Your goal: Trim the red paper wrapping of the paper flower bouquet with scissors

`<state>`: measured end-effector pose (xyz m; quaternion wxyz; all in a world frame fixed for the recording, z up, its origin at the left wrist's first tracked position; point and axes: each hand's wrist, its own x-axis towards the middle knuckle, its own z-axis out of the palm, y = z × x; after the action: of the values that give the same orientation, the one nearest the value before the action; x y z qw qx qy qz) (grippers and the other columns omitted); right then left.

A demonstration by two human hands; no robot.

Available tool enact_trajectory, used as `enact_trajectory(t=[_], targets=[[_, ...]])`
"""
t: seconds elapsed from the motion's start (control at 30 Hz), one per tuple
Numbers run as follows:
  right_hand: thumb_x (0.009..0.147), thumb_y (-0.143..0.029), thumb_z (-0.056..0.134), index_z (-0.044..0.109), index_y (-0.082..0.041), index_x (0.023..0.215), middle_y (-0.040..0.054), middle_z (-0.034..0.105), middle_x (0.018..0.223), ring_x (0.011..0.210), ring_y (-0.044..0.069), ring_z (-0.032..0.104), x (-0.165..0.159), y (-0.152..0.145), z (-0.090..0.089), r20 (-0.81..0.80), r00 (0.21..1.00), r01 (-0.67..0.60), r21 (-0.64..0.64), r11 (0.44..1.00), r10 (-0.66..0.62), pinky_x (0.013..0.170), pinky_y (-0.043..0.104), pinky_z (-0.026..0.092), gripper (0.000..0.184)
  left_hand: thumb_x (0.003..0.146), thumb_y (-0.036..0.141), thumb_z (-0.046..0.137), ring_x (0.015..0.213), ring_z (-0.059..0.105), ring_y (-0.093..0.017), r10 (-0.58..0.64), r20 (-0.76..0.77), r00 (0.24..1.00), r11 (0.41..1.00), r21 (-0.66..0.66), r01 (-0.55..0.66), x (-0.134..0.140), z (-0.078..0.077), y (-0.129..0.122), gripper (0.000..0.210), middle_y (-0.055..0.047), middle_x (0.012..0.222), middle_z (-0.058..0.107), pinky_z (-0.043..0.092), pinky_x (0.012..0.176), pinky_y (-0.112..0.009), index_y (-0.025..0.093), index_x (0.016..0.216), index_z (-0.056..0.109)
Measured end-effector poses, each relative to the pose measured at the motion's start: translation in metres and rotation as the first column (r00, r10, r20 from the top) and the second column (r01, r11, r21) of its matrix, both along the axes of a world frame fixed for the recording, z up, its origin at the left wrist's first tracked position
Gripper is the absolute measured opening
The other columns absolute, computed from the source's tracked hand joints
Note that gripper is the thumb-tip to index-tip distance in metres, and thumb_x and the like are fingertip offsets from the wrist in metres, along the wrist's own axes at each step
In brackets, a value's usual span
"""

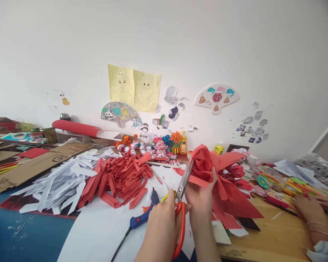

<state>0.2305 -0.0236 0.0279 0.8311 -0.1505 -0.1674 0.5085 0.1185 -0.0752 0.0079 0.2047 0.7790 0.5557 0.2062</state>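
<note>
My left hand (pixel 164 220) is closed around the orange handles of a pair of scissors (pixel 183 183). The blades point upward, beside a large red paper flower (pixel 203 165). Fingers of my right hand (pixel 200 198) grip the flower from beneath and behind, with the thumb on its right side. Its petals curl around the centre, and broad red paper (pixel 235 203) spreads to the right and below. Just left of my left hand, a blue hot glue gun (pixel 142 218) lies on white paper (pixel 98 233). Part of the scissor handles is hidden by my fingers.
Heaps of folded white paper strips (pixel 68 182) and red paper strips (pixel 123 178) lie to the left, beside cardboard (pixel 43 162). Small craft flowers (pixel 160 145) and a bottle (pixel 183 143) stand at the wall. Another person's hands (pixel 311 209) are at the right.
</note>
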Motion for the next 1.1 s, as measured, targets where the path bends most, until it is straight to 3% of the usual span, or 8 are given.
enact_trajectory(t=[0.3,0.6,0.83,1.1], targets=[[0.072,-0.063,0.063,0.069,-0.027,0.093,-0.0010,0.074,0.093,0.092,0.020,0.066,-0.007,-0.007,0.008,-0.108,0.994,-0.039,-0.098,0.994,0.029,0.105,0.047,0.040,0.042,0.096,0.040,0.044,0.082,0.069,-0.032,0.014,-0.020,1.000,1.000,-0.023,-0.014,0.000,0.000,-0.001,0.021,-0.007,0.081,0.073,0.034,0.061,-0.031,0.020,0.102,0.050],[0.072,-0.066,0.060,0.069,-0.025,0.101,0.0026,0.075,0.090,0.093,0.023,0.068,-0.004,-0.006,0.003,-0.101,0.993,-0.071,-0.102,0.992,0.061,0.101,0.049,0.045,0.051,0.093,0.030,0.051,0.082,0.070,-0.030,0.001,0.015,1.000,0.999,-0.050,0.000,0.003,-0.003,-0.002,0.009,-0.006,0.083,0.073,0.032,0.059,-0.029,0.022,0.095,0.048],[0.075,-0.047,0.065,0.063,-0.034,0.107,-0.0052,0.074,0.096,0.093,0.017,0.068,-0.002,-0.010,-0.016,0.035,0.991,0.129,0.010,0.992,-0.129,0.096,0.043,0.051,0.034,0.089,0.031,0.051,0.083,0.069,-0.028,0.011,0.104,0.995,1.000,-0.010,-0.010,0.000,-0.013,-0.001,0.015,-0.005,0.085,0.071,0.035,0.064,-0.030,0.022,0.096,0.042],[0.076,-0.043,0.065,0.065,-0.030,0.096,-0.0045,0.074,0.091,0.092,0.016,0.068,0.009,-0.006,-0.016,0.053,0.988,0.144,-0.008,0.990,-0.143,0.094,0.042,0.052,0.024,0.087,0.033,0.051,0.083,0.068,-0.027,0.012,0.118,0.993,0.999,-0.050,-0.006,-0.001,-0.008,0.000,0.021,-0.007,0.092,0.070,0.038,0.067,-0.030,0.021,0.100,0.039]])
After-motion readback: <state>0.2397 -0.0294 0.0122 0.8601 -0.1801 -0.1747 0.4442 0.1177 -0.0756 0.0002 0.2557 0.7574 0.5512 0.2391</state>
